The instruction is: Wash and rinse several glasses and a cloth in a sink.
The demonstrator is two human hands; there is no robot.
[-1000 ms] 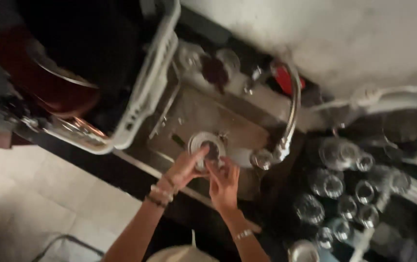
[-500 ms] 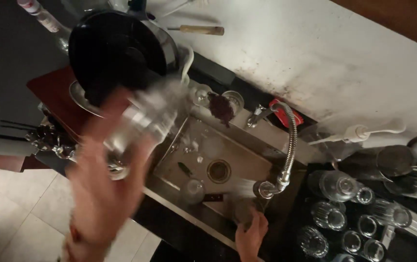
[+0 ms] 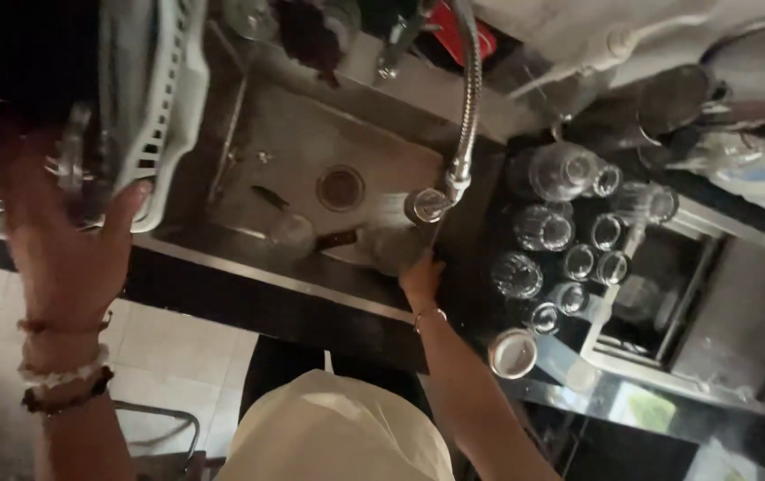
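Your left hand (image 3: 62,223) is nearest the camera, raised at the left with fingers spread loosely around a clear glass (image 3: 75,169) that it presses against the white dish rack (image 3: 164,107). The glass is blurred, so you cannot tell which way its mouth points; its long axis seems to run roughly up and down in the picture. The rack's curved rim lies just right of your fingertips, and the dark counter fills the space left of it.

Your right hand (image 3: 420,278) rests at the front edge of the steel sink (image 3: 311,134), fingers curled on a second glass (image 3: 391,249) lying low in the basin, just below the spring faucet head (image 3: 427,203). Whether that grip is tight you cannot tell. Another small glass (image 3: 292,233) sits in the basin to the left, near the drain (image 3: 340,187); the basin floor around the drain is open.

Right of the sink, upturned glasses (image 3: 569,223) crowd the dark counter, touching or nearly so, leaving little free room.
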